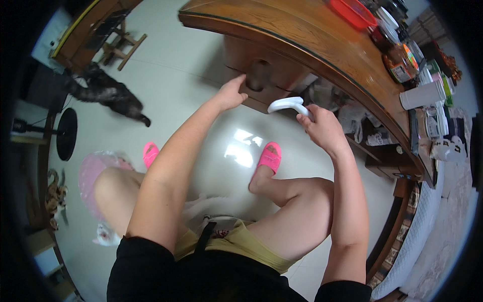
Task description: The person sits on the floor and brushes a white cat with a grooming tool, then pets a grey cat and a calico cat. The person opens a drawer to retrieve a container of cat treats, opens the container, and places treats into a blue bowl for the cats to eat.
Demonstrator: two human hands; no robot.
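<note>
My right hand (322,126) grips the handle of a white pet grooming brush (286,103), its head towards the left, in front of the wooden desk. My left hand (231,93) is stretched out with the fingers apart and nothing in it. Its fingertips are near a brown box (241,53) under the desk. A blurred grey-brown shape (258,75) shows against the box; I cannot tell what it is. To the left, a dark long-haired cat (113,94) is on the pale tiled floor, blurred and apart from my hands.
The wooden desk (286,22) bears jars (402,66) and a red basket (354,13). Plastic bags (351,119) lie on the shelf beneath. A calico cat (56,194) and a white-faced cat (106,234) are at left, near a pink plastic bag (88,181). A wooden stool (126,49) stands beyond.
</note>
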